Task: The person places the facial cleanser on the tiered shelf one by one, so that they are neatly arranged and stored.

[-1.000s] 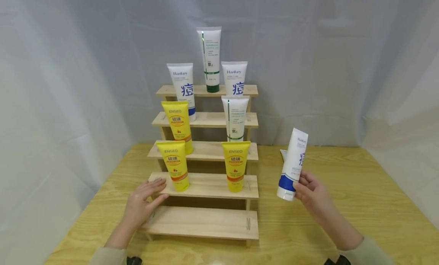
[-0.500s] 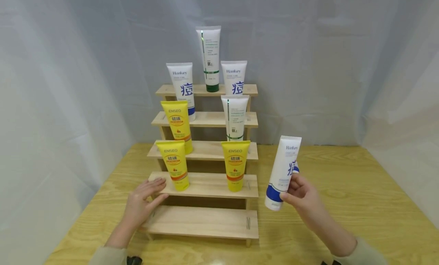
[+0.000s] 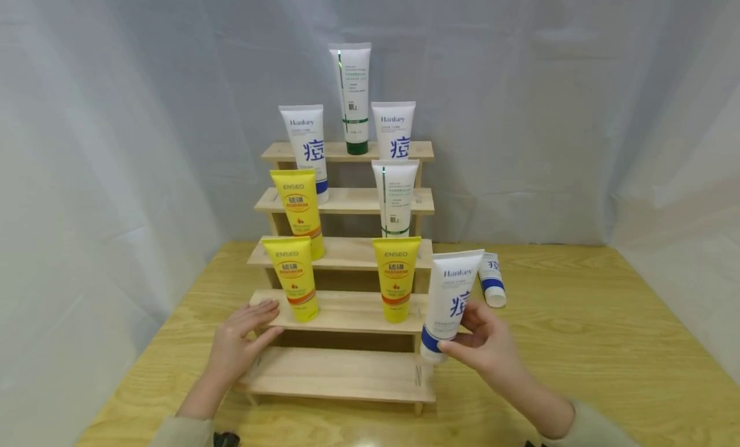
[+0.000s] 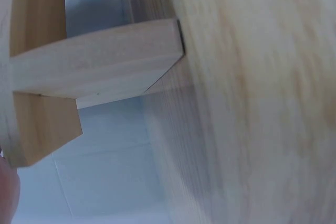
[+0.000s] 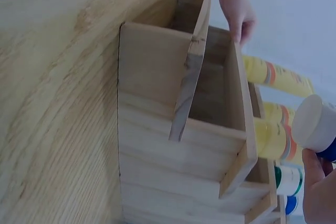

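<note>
My right hand [image 3: 485, 344] holds a white tube with a blue band [image 3: 453, 299], cap downward and slightly tilted, thumb across its lower front. The tube is in the air beside the right end of the stepped wooden display shelf [image 3: 341, 373]; in the right wrist view its white cap [image 5: 308, 124] shows. My left hand [image 3: 239, 338] grips the left end of the second step from the bottom, fingers on top and thumb at the front edge. Two yellow tubes [image 3: 291, 280] [image 3: 397, 280] stand upright on that step.
Higher steps bear another yellow tube [image 3: 297, 206], white-and-green tubes [image 3: 355, 100] [image 3: 397, 196] and white-and-blue tubes [image 3: 306, 145] [image 3: 394, 129]. One more white-and-blue tube [image 3: 492, 280] lies on the wooden table [image 3: 590, 344] right of the shelf. Pale curtains [image 3: 520, 113] hang behind.
My right hand has carried the tube left and down toward the shelf, turning its label more to the front. The tube lying on the table has come into view. The left hand stays put.
</note>
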{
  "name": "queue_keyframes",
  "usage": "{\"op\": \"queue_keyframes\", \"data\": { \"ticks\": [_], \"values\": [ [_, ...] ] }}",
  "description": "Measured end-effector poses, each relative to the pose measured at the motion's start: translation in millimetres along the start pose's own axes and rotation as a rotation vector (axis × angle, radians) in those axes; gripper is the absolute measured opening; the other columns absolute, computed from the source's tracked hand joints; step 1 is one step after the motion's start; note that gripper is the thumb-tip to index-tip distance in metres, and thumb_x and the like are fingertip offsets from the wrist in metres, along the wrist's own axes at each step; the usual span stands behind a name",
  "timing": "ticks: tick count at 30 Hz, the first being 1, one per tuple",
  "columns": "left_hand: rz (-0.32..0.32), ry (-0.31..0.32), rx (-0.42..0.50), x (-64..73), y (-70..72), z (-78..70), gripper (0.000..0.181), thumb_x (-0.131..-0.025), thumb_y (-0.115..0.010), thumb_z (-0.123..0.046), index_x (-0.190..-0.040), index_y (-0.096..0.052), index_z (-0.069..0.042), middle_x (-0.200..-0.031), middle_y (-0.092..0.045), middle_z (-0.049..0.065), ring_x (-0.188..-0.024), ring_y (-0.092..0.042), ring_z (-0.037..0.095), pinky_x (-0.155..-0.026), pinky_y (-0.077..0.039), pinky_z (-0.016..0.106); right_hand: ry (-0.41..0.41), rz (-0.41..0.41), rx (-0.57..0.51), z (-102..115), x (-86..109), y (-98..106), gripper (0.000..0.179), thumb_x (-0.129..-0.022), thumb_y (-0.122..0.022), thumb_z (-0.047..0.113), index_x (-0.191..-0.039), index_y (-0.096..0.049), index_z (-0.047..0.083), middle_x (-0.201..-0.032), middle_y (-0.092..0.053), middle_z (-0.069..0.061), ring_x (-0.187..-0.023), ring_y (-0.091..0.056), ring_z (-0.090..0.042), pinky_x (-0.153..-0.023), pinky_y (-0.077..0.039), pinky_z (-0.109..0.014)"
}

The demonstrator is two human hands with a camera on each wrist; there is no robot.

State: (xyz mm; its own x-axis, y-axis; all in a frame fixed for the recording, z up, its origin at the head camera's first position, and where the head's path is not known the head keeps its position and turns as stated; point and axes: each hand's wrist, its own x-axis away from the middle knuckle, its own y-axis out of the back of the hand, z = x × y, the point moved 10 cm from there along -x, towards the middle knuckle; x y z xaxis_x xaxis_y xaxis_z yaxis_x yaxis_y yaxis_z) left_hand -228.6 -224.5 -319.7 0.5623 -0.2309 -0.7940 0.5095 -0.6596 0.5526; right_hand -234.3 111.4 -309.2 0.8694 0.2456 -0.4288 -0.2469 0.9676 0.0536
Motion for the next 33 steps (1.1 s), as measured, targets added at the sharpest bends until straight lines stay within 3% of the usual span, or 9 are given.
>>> {"op": "queue_keyframes", "data": {
  "ticks": [5, 11, 18, 27, 33],
  "values": [
    [-0.001, -0.003, 0.003, 0.1, 0.9, -1.1, 0.036, -0.055, -0.079, -0.002, -0.089, -0.068, 0.001, -0.101, -0.064, 0.011, -0.092, -0.061, 0.027, -0.098, -0.028, 0.021, -0.028, 0.035, 0.046, -2, 0.2, -17, 0.05, -0.068, -0.071, -0.006, -0.112, -0.046, -0.009, -0.109, -0.054, -0.024, -0.094, -0.057, -0.015, -0.073, -0.05, -0.032],
    [0.001, 0.003, -0.002, 0.8, 0.9, -0.4, 0.036, -0.056, -0.078, -0.003, -0.089, -0.068, 0.001, -0.101, -0.064, 0.012, -0.092, -0.06, 0.027, -0.098, -0.026, 0.019, -0.055, 0.109, 0.002, -7, 0.4, -41, 0.051, -0.068, -0.073, -0.001, -0.112, -0.047, -0.007, -0.108, -0.054, -0.023, -0.094, -0.056, -0.022, -0.076, -0.049, -0.032],
    [-0.007, -0.012, -0.003, 1.4, 0.5, -1.5, 0.035, -0.055, -0.078, -0.003, -0.088, -0.068, 0.001, -0.1, -0.064, 0.012, -0.092, -0.061, 0.026, -0.098, -0.028, 0.021, -0.141, 0.184, -0.012, -17, 0.0, -70, 0.05, -0.072, -0.073, 0.005, -0.114, -0.049, -0.006, -0.108, -0.055, -0.019, -0.097, -0.054, -0.027, -0.078, -0.048, -0.029],
    [-0.005, -0.016, -0.005, 0.7, 0.4, -1.7, 0.035, -0.055, -0.078, -0.003, -0.088, -0.068, 0.001, -0.1, -0.064, 0.011, -0.092, -0.061, 0.025, -0.098, -0.03, 0.025, -0.18, 0.19, -0.058, -28, -4.9, -99, 0.049, -0.07, -0.072, -0.001, -0.112, -0.048, -0.011, -0.104, -0.057, -0.023, -0.094, -0.057, -0.028, -0.078, -0.048, -0.028],
    [0.0, -0.01, 0.001, -0.4, 0.3, -1.1, 0.034, -0.056, -0.078, -0.003, -0.089, -0.068, 0.001, -0.101, -0.064, 0.012, -0.094, -0.06, 0.023, -0.098, -0.029, 0.023, -0.206, 0.197, -0.034, -35, -8.0, -117, 0.047, -0.07, -0.073, 0.002, -0.11, -0.05, -0.007, -0.104, -0.057, -0.018, -0.095, -0.056, -0.027, -0.078, -0.048, -0.029]
  ]
}}
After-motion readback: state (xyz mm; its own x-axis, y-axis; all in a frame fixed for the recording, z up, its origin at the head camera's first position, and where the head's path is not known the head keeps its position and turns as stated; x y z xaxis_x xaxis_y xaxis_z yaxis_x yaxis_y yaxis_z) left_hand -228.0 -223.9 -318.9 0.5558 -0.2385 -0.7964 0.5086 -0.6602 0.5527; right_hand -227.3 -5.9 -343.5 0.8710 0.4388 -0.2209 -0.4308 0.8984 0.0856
